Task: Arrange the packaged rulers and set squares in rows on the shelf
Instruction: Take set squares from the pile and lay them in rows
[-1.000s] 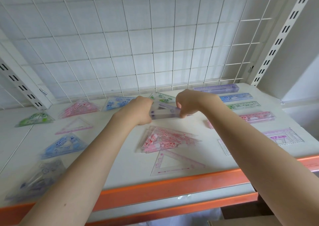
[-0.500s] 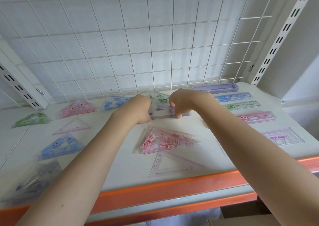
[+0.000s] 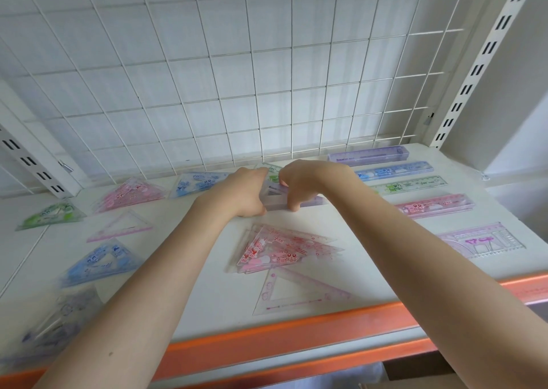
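At the back of the shelf [image 3: 370, 273], near the wire grid [image 3: 267, 77], I've got both hands on one purple set square [image 3: 274, 200]. My left hand [image 3: 243, 194] grips its left end with curled fingers, and my right hand [image 3: 305, 181] pinches the right part from above, fingertips down on the shelf. Just in front sits a red pack [image 3: 284, 249], then a clear pink triangle [image 3: 296, 292]. Rulers [image 3: 406, 185] are rowed up on the right, with more triangle packs [image 3: 130, 194] spread out left.
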`<control>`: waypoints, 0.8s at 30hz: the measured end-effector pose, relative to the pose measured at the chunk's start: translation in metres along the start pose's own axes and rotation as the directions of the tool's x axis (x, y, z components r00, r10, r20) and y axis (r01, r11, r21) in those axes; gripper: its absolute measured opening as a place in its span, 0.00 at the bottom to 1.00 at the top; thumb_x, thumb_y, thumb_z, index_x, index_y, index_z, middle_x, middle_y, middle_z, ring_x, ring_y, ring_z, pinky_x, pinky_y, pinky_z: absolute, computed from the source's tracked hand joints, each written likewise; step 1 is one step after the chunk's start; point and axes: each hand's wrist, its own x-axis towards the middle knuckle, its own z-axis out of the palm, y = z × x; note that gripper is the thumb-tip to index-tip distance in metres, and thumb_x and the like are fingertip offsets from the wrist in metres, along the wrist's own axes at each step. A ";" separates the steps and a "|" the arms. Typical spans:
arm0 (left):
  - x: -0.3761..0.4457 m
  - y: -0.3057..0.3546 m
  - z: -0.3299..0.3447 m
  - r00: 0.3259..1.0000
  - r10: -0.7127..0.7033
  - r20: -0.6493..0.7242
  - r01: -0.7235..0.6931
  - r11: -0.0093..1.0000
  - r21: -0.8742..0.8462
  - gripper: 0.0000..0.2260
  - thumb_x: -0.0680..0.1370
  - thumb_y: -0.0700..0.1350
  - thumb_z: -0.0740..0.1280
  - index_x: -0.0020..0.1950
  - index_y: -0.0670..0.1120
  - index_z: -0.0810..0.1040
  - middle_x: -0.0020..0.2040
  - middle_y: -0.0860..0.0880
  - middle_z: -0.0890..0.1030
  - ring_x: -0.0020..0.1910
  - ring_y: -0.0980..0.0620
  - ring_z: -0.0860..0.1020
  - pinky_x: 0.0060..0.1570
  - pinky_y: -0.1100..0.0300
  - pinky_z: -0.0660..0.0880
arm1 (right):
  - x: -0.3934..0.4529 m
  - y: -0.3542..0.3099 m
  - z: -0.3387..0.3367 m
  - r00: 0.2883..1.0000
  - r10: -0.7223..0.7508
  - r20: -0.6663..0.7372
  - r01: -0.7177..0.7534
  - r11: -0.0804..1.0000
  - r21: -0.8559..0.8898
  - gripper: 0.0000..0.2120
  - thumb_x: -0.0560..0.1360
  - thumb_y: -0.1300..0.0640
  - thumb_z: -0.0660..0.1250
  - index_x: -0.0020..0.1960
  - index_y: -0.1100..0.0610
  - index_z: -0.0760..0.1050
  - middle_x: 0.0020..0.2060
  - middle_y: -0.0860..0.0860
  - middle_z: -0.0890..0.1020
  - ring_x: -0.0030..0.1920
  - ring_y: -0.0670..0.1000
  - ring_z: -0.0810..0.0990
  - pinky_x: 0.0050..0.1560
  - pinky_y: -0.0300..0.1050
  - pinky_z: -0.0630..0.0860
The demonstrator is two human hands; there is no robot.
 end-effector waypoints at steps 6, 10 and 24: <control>0.002 0.001 -0.001 0.999 0.036 -0.025 -0.037 0.999 -0.023 0.37 0.70 0.44 0.71 0.74 0.56 0.56 0.61 0.44 0.73 0.56 0.42 0.75 0.47 0.54 0.75 | 0.002 -0.001 0.003 1.000 -0.023 -0.019 0.023 1.000 -0.017 0.08 0.69 0.60 0.69 0.41 0.60 0.71 0.40 0.53 0.72 0.40 0.55 0.73 0.35 0.41 0.67; -0.001 0.005 -0.001 0.998 0.031 -0.048 -0.030 0.999 0.019 0.31 0.70 0.42 0.70 0.71 0.53 0.62 0.55 0.44 0.74 0.52 0.42 0.75 0.44 0.53 0.76 | 0.003 -0.005 0.006 0.998 -0.041 -0.049 0.039 0.998 -0.040 0.13 0.68 0.61 0.68 0.33 0.57 0.64 0.34 0.51 0.68 0.38 0.55 0.71 0.31 0.40 0.63; -0.005 0.003 0.000 1.000 -0.013 0.010 0.014 0.992 -0.124 0.34 0.72 0.44 0.70 0.74 0.48 0.58 0.65 0.44 0.71 0.52 0.45 0.78 0.49 0.48 0.79 | 0.001 -0.006 0.009 0.999 -0.021 -0.044 0.021 1.000 -0.007 0.14 0.68 0.64 0.68 0.31 0.59 0.62 0.31 0.52 0.65 0.29 0.51 0.65 0.31 0.40 0.61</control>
